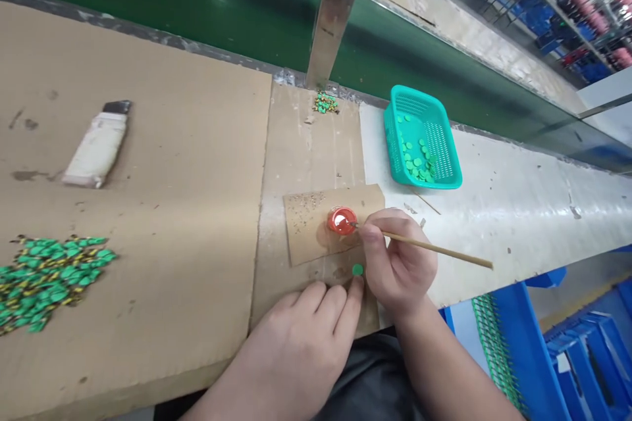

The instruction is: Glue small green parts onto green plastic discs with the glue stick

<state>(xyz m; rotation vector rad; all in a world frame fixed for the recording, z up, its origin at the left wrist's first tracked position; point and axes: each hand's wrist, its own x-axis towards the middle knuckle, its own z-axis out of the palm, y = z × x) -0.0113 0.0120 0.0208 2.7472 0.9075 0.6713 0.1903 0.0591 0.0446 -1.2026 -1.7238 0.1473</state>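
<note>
My right hand [399,260] pinches a thin wooden stick [444,251], whose tip is at the mouth of a small red cup [342,220]. The cup stands on a loose piece of cardboard [309,237] and has something whitish inside. Below that piece, a small green disc [358,270] lies on the work surface. My left hand [303,335] rests palm down, its index fingertip against the disc's near edge, the fingers lying flat side by side.
A turquoise basket [457,174] with green discs stands at the back right, a second thin stick [425,201] beside it. Green-and-black pieces lie in a large pile [54,276] at left and a small pile [326,103] behind. A white bottle [97,150] lies left. A metal post [336,13] rises behind.
</note>
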